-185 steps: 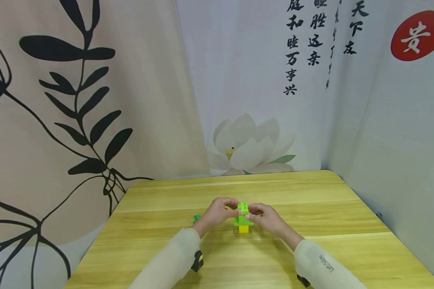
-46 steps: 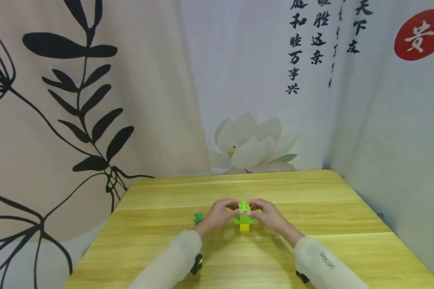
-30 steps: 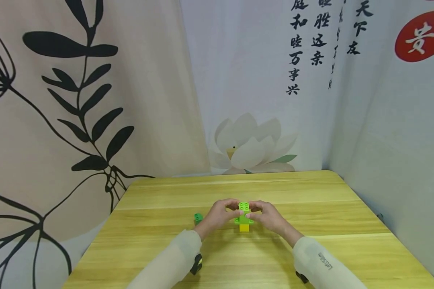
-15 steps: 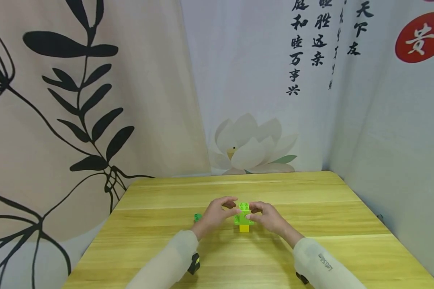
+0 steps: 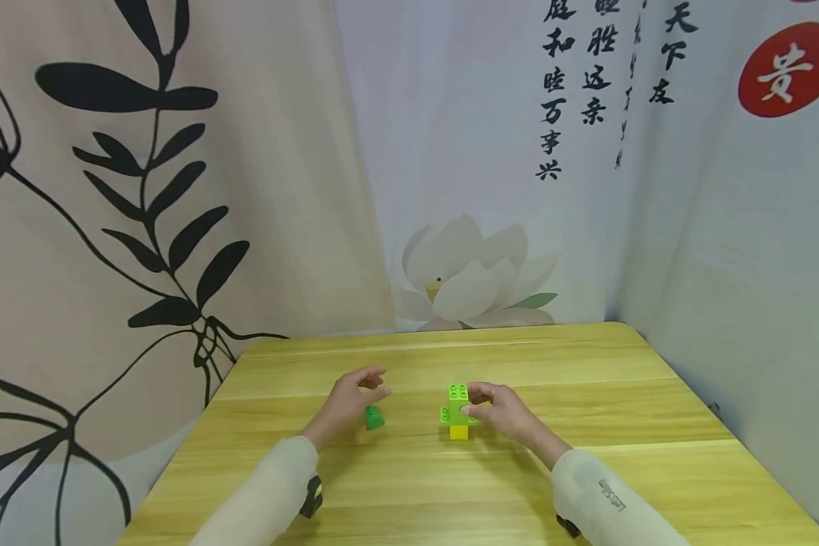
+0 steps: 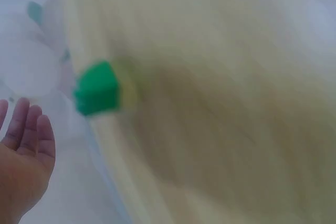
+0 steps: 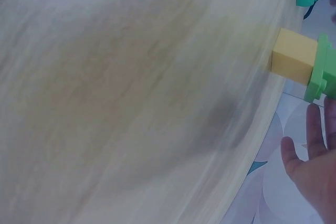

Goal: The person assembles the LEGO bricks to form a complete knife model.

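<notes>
A stack of toy building blocks stands upright on the table, yellow at the base with a wider light green layer and a light green top above. My right hand pinches the stack's right side, thumb at the front; its other fingers stay extended in the right wrist view. My left hand is apart from the stack, fingers loosely bent, holding nothing. Close to its thumb lies a darker green sloped block, blurred in the left wrist view as a green block.
The wooden table reaches back to a printed curtain with plant drawings and writing. Another pale curtain runs along the right side. Dark wrist devices sit under the sleeves.
My left hand has let go of the block stack and moved left to beside the darker green block. My right hand and the stack have stayed in place.
</notes>
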`<state>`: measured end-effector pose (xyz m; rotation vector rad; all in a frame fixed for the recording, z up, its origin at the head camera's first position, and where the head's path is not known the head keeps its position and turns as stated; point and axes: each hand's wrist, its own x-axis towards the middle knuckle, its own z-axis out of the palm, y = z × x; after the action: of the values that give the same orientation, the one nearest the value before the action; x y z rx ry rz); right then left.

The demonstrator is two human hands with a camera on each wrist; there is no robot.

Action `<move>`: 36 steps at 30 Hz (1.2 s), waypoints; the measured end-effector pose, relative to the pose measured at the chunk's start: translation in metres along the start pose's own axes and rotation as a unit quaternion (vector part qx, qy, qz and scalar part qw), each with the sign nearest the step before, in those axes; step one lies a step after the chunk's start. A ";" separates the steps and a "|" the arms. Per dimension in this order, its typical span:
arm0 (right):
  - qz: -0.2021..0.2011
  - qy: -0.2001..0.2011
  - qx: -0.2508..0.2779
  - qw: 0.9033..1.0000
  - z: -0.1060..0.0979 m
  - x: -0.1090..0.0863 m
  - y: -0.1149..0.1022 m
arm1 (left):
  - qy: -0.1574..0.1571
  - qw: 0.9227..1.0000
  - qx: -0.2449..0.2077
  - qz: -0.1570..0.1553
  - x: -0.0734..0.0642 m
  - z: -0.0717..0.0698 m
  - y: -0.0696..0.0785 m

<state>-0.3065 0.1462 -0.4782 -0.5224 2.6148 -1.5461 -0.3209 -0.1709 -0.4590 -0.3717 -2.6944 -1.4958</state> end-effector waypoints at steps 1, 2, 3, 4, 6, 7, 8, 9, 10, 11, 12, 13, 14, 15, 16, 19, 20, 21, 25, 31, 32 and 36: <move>0.000 -0.001 0.001 1.000 0.000 0.000 0.000 | 0.002 1.000 0.007 -0.006 -0.003 -0.004 -0.005; 0.000 -0.002 0.001 1.000 0.000 0.000 0.001 | 0.004 1.000 0.016 -0.013 -0.006 -0.007 -0.010; -0.001 -0.003 0.001 1.000 -0.001 0.000 0.001 | 0.005 1.000 0.020 -0.018 -0.008 -0.009 -0.015; -0.001 -0.004 0.001 1.000 -0.001 0.000 0.001 | 0.004 0.999 0.022 -0.026 -0.011 -0.011 -0.019; -0.004 -0.005 0.003 1.000 -0.001 0.001 0.002 | -0.001 0.999 0.026 -0.034 -0.015 -0.014 -0.029; -0.005 -0.006 0.003 1.000 -0.001 0.001 0.002 | -0.005 0.999 0.029 -0.036 -0.017 -0.015 -0.033; -0.007 -0.006 0.002 1.000 -0.001 0.001 0.003 | -0.009 0.999 0.029 -0.038 -0.018 -0.016 -0.036; -0.007 -0.006 0.003 1.000 -0.001 0.001 0.002 | -0.014 0.999 0.029 -0.041 -0.019 -0.016 -0.040; -0.008 -0.007 0.004 1.000 -0.001 0.001 0.002 | -0.019 0.998 0.029 -0.044 -0.020 -0.016 -0.043; -0.008 -0.007 0.004 1.000 -0.001 0.001 0.002 | -0.026 0.998 0.028 -0.046 -0.021 -0.016 -0.045; -0.008 -0.008 0.005 1.000 -0.001 0.001 0.002 | -0.029 0.998 0.028 -0.048 -0.022 -0.015 -0.048; -0.009 -0.008 0.005 1.000 -0.001 0.001 0.002 | -0.033 0.998 0.029 -0.048 -0.022 -0.014 -0.050; -0.009 -0.008 0.005 1.000 -0.001 0.001 0.002 | -0.036 0.998 0.027 -0.050 -0.023 -0.013 -0.051; -0.009 -0.008 0.004 1.000 -0.001 0.001 0.002 | -0.038 0.998 0.026 -0.050 -0.023 -0.012 -0.052; -0.010 -0.009 0.003 1.000 -0.001 0.001 0.002 | -0.039 0.998 0.026 -0.049 -0.024 -0.011 -0.053; -0.012 -0.010 0.002 1.000 -0.001 0.001 0.002 | -0.035 0.998 0.024 -0.049 -0.024 -0.008 -0.053; -0.013 -0.011 0.002 1.000 -0.002 0.001 0.002 | -0.034 0.998 0.024 -0.051 -0.024 -0.007 -0.052; -0.014 -0.011 0.002 1.000 -0.002 0.000 0.002 | -0.032 0.998 0.025 -0.052 -0.024 -0.006 -0.052; -0.012 -0.012 0.003 1.000 -0.002 -0.001 0.001 | -0.029 0.998 0.024 -0.055 -0.024 -0.005 -0.052; -0.013 -0.008 -0.001 1.000 -0.002 -0.002 -0.001 | -0.027 0.998 0.031 -0.048 -0.024 -0.003 -0.052; -0.012 -0.006 -0.002 1.000 -0.002 -0.002 -0.001 | -0.027 0.998 0.032 -0.046 -0.024 -0.003 -0.053; -0.004 -0.005 0.000 1.000 -0.001 -0.001 -0.001 | -0.026 0.998 0.034 -0.043 -0.025 -0.001 -0.052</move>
<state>-0.3053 0.1470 -0.4766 -0.5389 2.6084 -1.5433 -0.3088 -0.2031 -0.5052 -0.2986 -2.8265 -1.4306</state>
